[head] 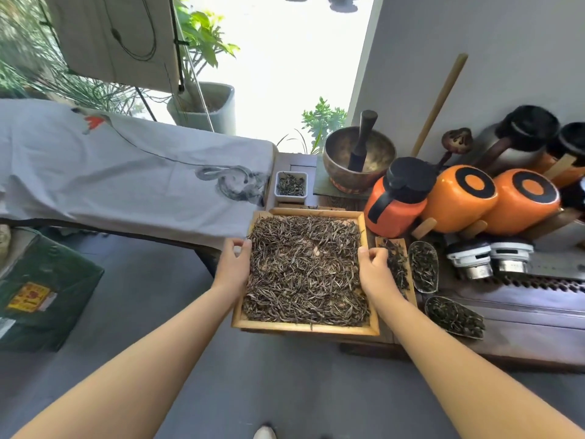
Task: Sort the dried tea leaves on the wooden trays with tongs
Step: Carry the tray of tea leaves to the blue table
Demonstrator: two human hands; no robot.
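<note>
The wooden tray (305, 327) of dried tea leaves (305, 270) sits dead ahead, long axis running away from the person. Left hand (233, 264) and right hand (375, 267) clamp opposite side rims, equally near; no tongs visible.

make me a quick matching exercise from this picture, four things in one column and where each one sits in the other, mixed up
Things
1. wooden tray
2. white dish
3. brass bowl
4. green box

Places
A. on the floor at far left
B. just beyond the tray, by the grey cloth
C. held at its sides by left hand and right hand
D. behind the orange jug, with a dark stick in it

Pairs: 1-C, 2-B, 3-D, 4-A
</note>
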